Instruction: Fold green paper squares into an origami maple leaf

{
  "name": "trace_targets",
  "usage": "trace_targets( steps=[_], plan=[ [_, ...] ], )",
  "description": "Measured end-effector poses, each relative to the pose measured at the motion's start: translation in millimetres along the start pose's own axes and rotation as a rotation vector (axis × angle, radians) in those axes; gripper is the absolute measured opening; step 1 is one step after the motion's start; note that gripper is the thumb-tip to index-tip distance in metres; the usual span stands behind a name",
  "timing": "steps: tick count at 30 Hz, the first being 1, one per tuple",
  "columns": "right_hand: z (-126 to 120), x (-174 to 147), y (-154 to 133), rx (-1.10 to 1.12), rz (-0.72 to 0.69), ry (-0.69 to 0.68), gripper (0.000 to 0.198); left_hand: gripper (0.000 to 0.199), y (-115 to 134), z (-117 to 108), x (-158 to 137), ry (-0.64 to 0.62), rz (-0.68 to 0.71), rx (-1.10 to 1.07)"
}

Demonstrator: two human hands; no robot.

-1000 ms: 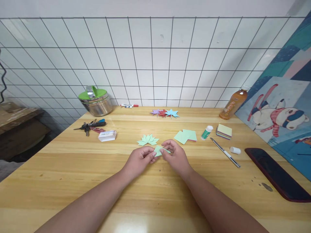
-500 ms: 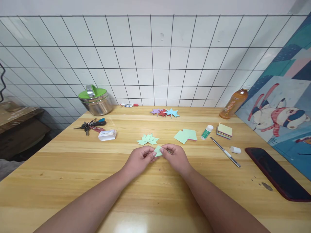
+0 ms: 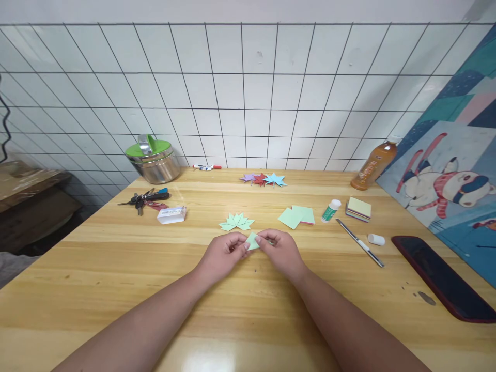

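Observation:
Between both hands is a small piece of pale green paper point(image 3: 252, 242), which looks folded. My left hand point(image 3: 227, 251) pinches its left side, thumb on top. The right side is pinched by my right hand point(image 3: 279, 250); fingers behind the paper are partly hidden. Just beyond the hands lies a pale green fan of folded, pointed paper pieces point(image 3: 236, 222). To the right are flat green paper squares point(image 3: 290, 218) with a pink edge showing beneath. An uncapped-looking glue stick point(image 3: 330, 211) stands tilted in view beside them.
Folded paper leaves point(image 3: 274, 180) in purple, red and blue lie near the wall. On the right are a paper stack point(image 3: 358, 209), a craft knife point(image 3: 360, 243), a white cap point(image 3: 376, 239), a phone point(image 3: 442, 279) and a bottle point(image 3: 374, 166). Keys point(image 3: 149, 198), a small box point(image 3: 171, 215) and a pot point(image 3: 155, 163) stand left.

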State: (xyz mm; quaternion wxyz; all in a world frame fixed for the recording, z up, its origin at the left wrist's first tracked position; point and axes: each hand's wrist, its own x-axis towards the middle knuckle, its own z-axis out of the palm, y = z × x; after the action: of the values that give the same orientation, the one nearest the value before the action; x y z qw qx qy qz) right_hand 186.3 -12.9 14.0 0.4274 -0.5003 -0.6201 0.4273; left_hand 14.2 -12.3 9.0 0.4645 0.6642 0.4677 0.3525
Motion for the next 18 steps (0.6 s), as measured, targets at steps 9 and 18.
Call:
trace_targets(
  steps=[9,18],
  plan=[
    [-0.1,-1.0,0.7,-0.003,0.005,0.004,0.019,0.022,2.5,-0.4,-0.7,0.003,-0.005,0.002],
    [0.1,-1.4,-0.2,-0.033,0.001,0.012,0.018,0.024,7.3,-0.5,-2.1,-0.112,-0.044,0.016]
  ],
)
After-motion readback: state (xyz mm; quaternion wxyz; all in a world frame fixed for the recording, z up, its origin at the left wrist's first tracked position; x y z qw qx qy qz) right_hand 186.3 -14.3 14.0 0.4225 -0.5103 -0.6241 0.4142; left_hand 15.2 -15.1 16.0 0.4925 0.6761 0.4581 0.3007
